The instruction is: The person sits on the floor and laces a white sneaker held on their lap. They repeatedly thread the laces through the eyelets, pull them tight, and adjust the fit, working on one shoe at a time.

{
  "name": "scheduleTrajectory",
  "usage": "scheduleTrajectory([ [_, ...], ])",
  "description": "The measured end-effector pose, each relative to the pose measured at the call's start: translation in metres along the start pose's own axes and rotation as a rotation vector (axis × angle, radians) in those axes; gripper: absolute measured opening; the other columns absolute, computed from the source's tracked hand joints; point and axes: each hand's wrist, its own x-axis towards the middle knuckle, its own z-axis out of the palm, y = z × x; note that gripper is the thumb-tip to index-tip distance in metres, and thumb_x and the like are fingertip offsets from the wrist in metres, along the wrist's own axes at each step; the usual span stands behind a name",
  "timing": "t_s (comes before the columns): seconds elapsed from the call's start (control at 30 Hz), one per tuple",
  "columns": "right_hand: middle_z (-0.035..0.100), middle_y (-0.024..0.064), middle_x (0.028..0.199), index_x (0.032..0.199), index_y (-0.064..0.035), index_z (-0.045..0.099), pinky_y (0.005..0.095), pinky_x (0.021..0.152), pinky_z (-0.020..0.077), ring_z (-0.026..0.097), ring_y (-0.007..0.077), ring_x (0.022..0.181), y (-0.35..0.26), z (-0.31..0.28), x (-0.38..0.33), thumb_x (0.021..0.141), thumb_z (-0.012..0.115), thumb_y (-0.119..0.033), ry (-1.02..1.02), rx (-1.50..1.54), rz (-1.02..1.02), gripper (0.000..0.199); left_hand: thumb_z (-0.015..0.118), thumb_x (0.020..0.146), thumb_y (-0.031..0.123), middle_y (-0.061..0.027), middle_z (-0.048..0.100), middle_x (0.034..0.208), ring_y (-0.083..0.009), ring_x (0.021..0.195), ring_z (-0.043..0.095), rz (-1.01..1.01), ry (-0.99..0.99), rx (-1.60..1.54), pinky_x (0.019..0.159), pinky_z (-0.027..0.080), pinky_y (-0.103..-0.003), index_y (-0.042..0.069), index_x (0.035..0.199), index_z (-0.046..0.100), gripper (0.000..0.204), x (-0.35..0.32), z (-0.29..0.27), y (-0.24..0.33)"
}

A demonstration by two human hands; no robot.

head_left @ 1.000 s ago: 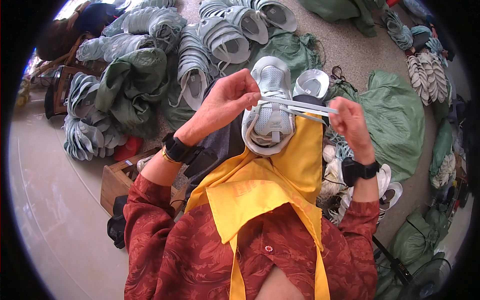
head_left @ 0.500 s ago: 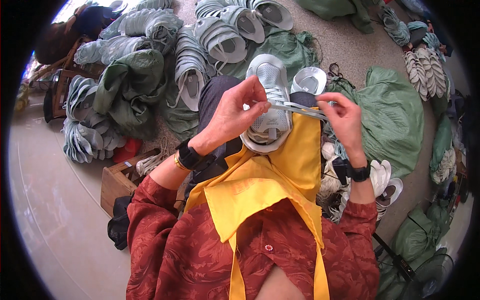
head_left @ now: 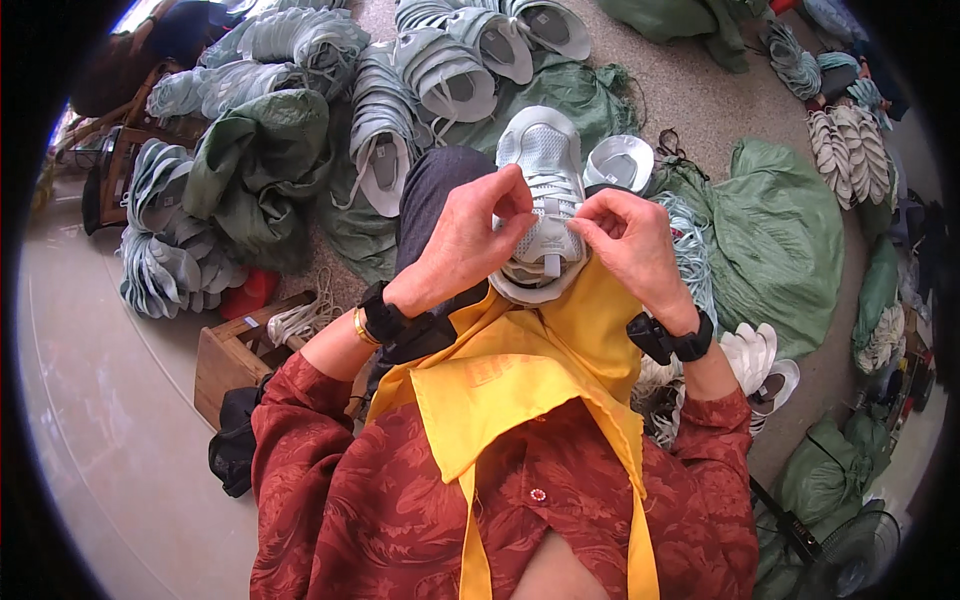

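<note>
A pale blue-grey shoe upper (head_left: 538, 150) lies across my lap, its toe pointing away from me and its tongue and collar towards me. White lacing (head_left: 552, 187) crosses its front in rows. My left hand (head_left: 475, 232) is at the left side of the tongue, thumb and forefinger pinched together. From the right, my right hand (head_left: 632, 240) pinches close to the upper eyelets. A thin stretch of shoelace runs between the fingertips over the tongue; the fingers partly hide its ends.
Stacked shoe uppers (head_left: 383, 120) stand ahead and to the left. Another upper (head_left: 620, 162) sits just beyond my right knee. Green sacks (head_left: 780, 250) lie to the right, near bundled pale blue laces (head_left: 688, 245). A wooden stool (head_left: 230, 360) with white laces is at left.
My right hand has moved left and slightly down, in to the shoe upper. The lace stretched out to the right before is now drawn in between my hands. My left hand stays near the tongue.
</note>
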Motion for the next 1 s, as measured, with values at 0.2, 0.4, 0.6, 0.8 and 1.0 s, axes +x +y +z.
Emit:
scheduleTrajectory([
  [0.2,0.068,0.0092,0.074,0.089,0.0006,0.071,0.0313,0.059,0.0500,0.063,0.0175,0.062,-0.003,0.002,0.001,0.085,0.077,-0.006,0.063,-0.106,-0.019,0.009,0.071,0.087,-0.003,-0.0069,0.058,0.087,-0.0158,0.076,0.063,0.049,0.043,0.101,0.069,0.051,-0.029,-0.002,0.092,0.058,0.014,-0.003,0.004,-0.010],
  [0.4,0.068,0.0136,0.075,0.088,0.0010,0.071,0.0359,0.061,0.0512,0.066,0.0254,0.065,-0.007,-0.003,0.007,0.085,0.074,-0.006,0.009,-0.167,-0.045,0.009,0.071,0.087,-0.003,-0.0088,0.057,0.090,-0.0183,0.076,0.062,0.086,0.045,0.167,0.069,0.052,-0.030,-0.002,0.095,0.061,0.013,-0.001,0.010,-0.017],
  [0.6,0.067,0.0060,0.071,0.090,0.0010,0.073,0.0272,0.058,0.0475,0.058,0.0112,0.059,-0.002,-0.002,0.013,0.086,0.075,-0.008,-0.013,-0.263,-0.101,0.011,0.071,0.087,-0.001,-0.0087,0.056,0.089,-0.0193,0.076,0.060,0.092,0.069,0.169,0.069,0.050,-0.031,-0.001,0.096,0.061,0.013,0.001,0.013,-0.016],
  [0.8,0.070,0.0193,0.075,0.083,0.0027,0.071,0.0407,0.067,0.0543,0.071,0.0353,0.072,-0.012,-0.003,0.017,0.083,0.070,-0.005,-0.094,-0.126,0.065,0.008,0.071,0.086,-0.001,-0.0083,0.054,0.088,-0.0195,0.075,0.059,0.084,0.086,0.176,0.069,0.050,-0.032,0.000,0.096,0.062,0.014,0.000,0.015,-0.018],
  [1.0,0.070,0.0210,0.075,0.083,0.0029,0.072,0.0422,0.068,0.0544,0.071,0.0373,0.073,-0.009,-0.005,0.024,0.082,0.069,-0.009,-0.125,-0.314,-0.043,0.012,0.071,0.086,-0.001,-0.0084,0.054,0.088,-0.0201,0.076,0.059,0.076,0.091,0.163,0.069,0.050,-0.032,0.000,0.097,0.062,0.014,0.000,0.016,-0.020],
])
